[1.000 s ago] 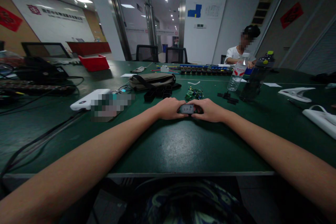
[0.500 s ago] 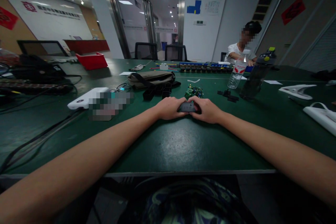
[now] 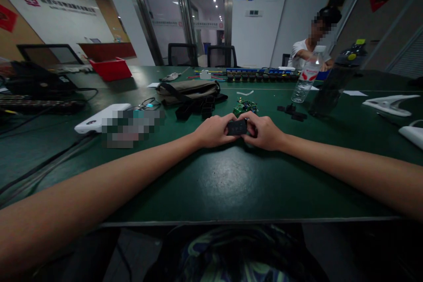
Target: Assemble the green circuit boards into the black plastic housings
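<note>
Between my two hands is a small black rectangular plastic case (image 3: pixel 237 127), held just above the green table (image 3: pixel 228 185). My left hand (image 3: pixel 214 131) grips its left end, fingers on top and thumb below. On the right end, my right hand (image 3: pixel 266 133) pinches it in the same way. Faint marks show on the face turned toward me; they are too small to read. Right behind my hands lies a pile of green circuit boards (image 3: pixel 245 106). Several small black pieces (image 3: pixel 292 112) lie to the right of the pile.
A grey-brown bag (image 3: pixel 188 91) with black straps lies behind my left hand. Left of it are a white power bank (image 3: pixel 102 118) and cables. A clear water bottle (image 3: pixel 307 77) and a dark bottle (image 3: pixel 340 79) stand at right. Across the table sits a person (image 3: pixel 302 50).
The case has turned in my fingers: its greyish face has given way to a darker one. Both hands still hold it. The view has shifted slightly.
</note>
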Tool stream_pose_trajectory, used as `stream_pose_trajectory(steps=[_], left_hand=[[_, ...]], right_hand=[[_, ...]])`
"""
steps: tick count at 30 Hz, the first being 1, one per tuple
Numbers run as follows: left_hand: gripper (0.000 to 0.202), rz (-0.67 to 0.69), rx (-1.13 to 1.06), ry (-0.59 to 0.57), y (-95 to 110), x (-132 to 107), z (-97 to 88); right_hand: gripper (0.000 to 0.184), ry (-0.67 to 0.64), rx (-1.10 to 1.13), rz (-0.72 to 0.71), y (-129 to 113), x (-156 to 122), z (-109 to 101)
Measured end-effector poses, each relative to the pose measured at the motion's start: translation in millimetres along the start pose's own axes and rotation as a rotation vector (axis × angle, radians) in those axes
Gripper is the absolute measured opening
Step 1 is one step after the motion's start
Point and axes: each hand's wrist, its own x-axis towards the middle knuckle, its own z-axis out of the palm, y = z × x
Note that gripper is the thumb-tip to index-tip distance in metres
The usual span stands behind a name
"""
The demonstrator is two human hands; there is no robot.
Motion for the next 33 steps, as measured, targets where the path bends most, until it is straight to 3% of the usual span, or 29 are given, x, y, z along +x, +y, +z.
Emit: stream_pose_trajectory(steps=[6,12,19,23,29,33], left_hand=[[0.039,0.071,-0.043,0.017,-7,6,-1.8],[0.039,0.189,-0.112,0.012,-15,22,-5.1],[0.024,0.075,-0.398,0.075,1,4,-3.6],[0.02,-0.061,-0.449,0.025,16,-14,-5.8],[0.025,-0.055,-0.51,-0.066,24,-25,-6.5],[0.024,-0.075,-0.494,-0.047,23,-25,-3.5]], right_hand=[[0.039,-0.017,-0.035,-0.128,11,7,0],[0.036,-0.018,-0.037,-0.052,2,19,-4],[0.035,-0.01,0.206,0.107,-22,10,-7],[0.036,-0.081,0.439,0.233,-34,-6,-7],[0.036,-0.119,0.536,0.317,-45,-18,-8],[0.033,-0.097,0.54,0.335,-44,-18,-6]])
